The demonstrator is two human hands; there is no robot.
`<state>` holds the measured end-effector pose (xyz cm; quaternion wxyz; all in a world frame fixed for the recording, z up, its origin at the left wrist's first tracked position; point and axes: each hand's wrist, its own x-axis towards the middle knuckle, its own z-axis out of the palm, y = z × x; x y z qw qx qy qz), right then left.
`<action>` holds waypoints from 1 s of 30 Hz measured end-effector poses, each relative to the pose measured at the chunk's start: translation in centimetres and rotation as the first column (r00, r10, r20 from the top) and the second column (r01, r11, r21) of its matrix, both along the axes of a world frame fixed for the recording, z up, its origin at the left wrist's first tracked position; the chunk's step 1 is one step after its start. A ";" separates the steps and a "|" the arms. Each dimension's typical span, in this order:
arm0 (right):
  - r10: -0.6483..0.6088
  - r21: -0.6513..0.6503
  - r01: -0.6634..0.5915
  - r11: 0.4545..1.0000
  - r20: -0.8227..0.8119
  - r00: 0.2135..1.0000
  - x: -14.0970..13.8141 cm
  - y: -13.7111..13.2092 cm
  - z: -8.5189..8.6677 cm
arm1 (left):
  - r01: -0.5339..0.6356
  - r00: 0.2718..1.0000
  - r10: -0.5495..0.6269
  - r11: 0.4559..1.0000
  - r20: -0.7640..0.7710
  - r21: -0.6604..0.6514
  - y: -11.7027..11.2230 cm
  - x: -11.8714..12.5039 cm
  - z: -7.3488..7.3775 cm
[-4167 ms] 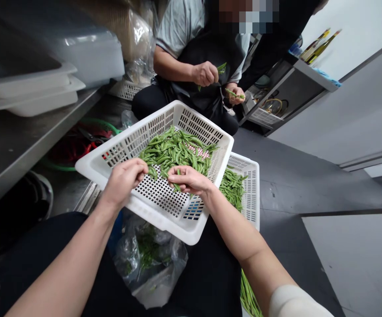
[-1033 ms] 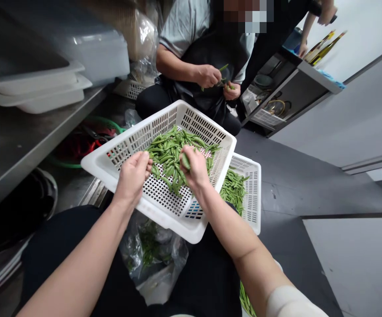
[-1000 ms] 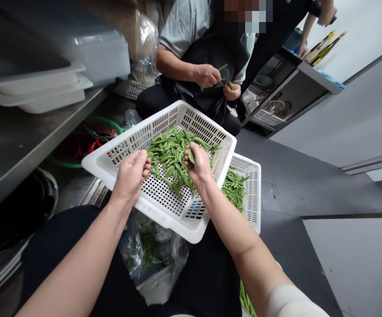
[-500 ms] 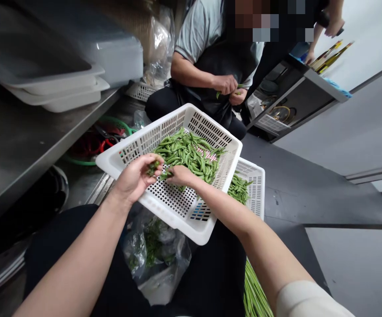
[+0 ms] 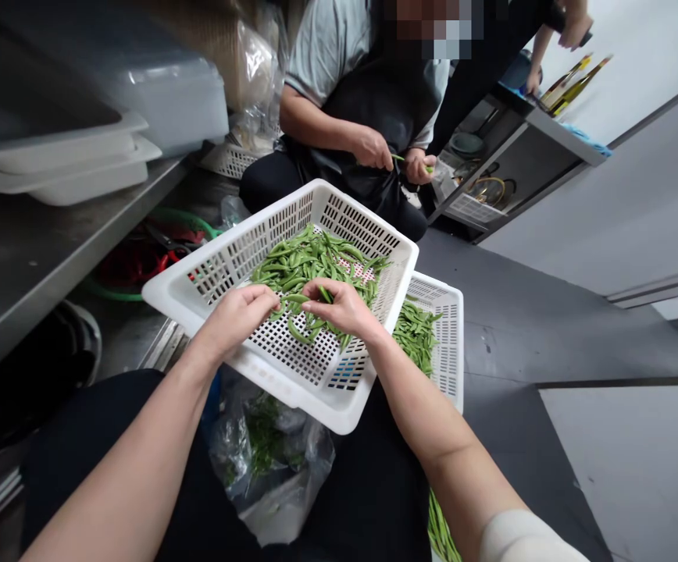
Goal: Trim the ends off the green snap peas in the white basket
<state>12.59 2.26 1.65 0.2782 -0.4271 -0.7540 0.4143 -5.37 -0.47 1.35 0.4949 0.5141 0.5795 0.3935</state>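
A white perforated basket (image 5: 301, 394) rests tilted over my lap, with a loose heap of green pea pods (image 5: 301, 254) in it. Just above the basket, one pea pod (image 5: 294, 298) stretches between my hands. My left hand (image 5: 239, 316) is closed, its fingertips pinching the near end of that pod; whether anything else is in its palm is hidden. My right hand (image 5: 342, 306) grips the other end between thumb and finger, and more pod shows tucked inside its curled fingers.
Under the first basket, a second white basket (image 5: 454, 336) holds more pods. A clear plastic bag (image 5: 280, 499) with green scraps lies between my legs. Opposite, a co-worker's hands (image 5: 377, 148) handle a pod. A metal counter (image 5: 75, 234) with white tubs borders the left.
My hands have come together over the basket, and a pod now spans them. My left hand has turned, hiding the green bits seen in it before. The view has shifted slightly right.
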 end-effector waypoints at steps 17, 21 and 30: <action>-0.385 -0.471 0.104 0.876 -0.553 0.739 -0.2 0.5 -0.1 | 0.141 0.987 -0.142 0.990 0.075 0.014 -0.3 0.0 0.3; -0.625 -0.662 0.114 0.741 -0.618 0.476 0.8 1.3 0.4 | 0.266 0.964 -0.266 0.964 0.010 0.011 -0.4 -0.5 0.3; -0.499 -0.649 -0.067 0.758 -0.642 0.582 -2.4 -1.0 -0.4 | 0.209 0.973 -0.219 0.970 0.073 0.126 -0.7 1.4 -0.1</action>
